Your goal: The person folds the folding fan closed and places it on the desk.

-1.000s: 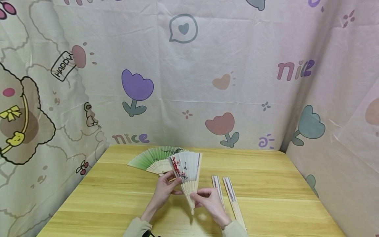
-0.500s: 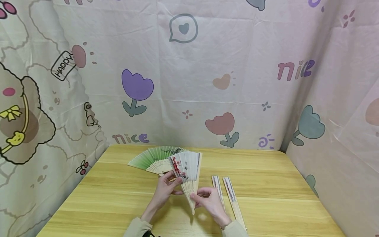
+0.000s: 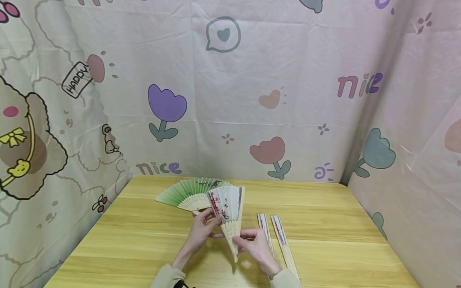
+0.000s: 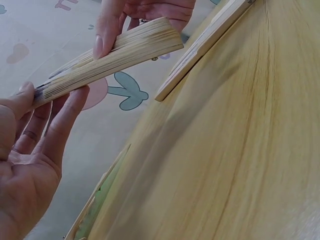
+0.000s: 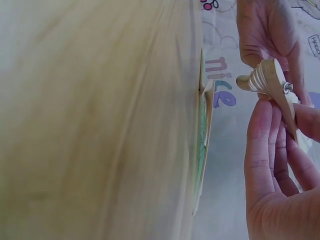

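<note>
Both hands hold a partly spread white folding fan (image 3: 230,204) with red blossoms printed on its left side. It is tilted above the table, its pivot end toward the person. My left hand (image 3: 203,228) grips the fan's left edge between thumb and fingers. Lower down, my right hand (image 3: 255,244) pinches the bare ribs on the right side. In the right wrist view the metal pivot pin (image 5: 287,88) shows at the fan's end, just past the right fingertips. The left wrist view shows the stacked wooden ribs (image 4: 115,60) edge-on between the two hands.
A green folding fan (image 3: 187,194) lies spread at the back left, partly behind the white fan. To the right lie two folded fans, one (image 3: 264,228) partly hidden by the right hand, the other (image 3: 284,240) beside it. A printed cloth (image 3: 230,100) hangs behind the wooden table (image 3: 324,208).
The white fan has narrowed slightly, its left edge shifting a little right, and its pivot end has dipped slightly. Both hands keep their grip. The other fans stay put.
</note>
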Motion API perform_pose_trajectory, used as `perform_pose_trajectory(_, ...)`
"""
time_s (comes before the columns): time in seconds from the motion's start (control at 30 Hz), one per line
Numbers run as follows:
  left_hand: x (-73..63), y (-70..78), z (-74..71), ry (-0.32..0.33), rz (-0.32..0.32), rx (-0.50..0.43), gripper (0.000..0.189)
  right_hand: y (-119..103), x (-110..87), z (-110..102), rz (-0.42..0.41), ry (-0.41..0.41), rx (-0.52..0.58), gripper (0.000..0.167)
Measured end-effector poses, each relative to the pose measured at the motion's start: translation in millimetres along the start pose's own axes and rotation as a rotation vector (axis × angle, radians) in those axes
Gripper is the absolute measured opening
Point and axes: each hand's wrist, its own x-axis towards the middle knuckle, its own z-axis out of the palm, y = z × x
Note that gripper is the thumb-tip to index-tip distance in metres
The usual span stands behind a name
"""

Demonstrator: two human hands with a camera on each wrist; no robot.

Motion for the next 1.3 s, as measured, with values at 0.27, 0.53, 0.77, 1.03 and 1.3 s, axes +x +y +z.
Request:
perform_pose_trajectory(0.27, 0.5, 0.1, 0.3, -0.025, -0.02, -0.007, 0.046, 1.3, 0.5, -0.3, 0.0, -0.001, -0.013, 0.027)
perform_pose_trajectory(0.53, -0.7, 0.6, 0.5, -0.035, -0.018, -0.009, 0.048, 1.5, 1.0, -0.1, 0.013, 0.01, -0.021, 0.027)
perform_pose_trajectory(0.77, -0.2, -0.2, -0.5, -0.03, -0.023, -0.005, 0.047, 1.6, 0.9, 0.4, -0.005, -0.016, -0.04, 0.028)
perform_pose_trajectory(1.03, -0.7, 1.2, -0.3, -0.022, -0.03, -0.001, 0.047, 2.1, 1.1, 1.1, -0.028, -0.031, -0.072, 0.026)
perform_pose_trajectory(1.3, -1.5, 1.9, 0.2, -0.018, -0.036, 0.01, 0.048, 2.2, 1.3, 0.9, -0.033, -0.044, -0.076, 0.025)
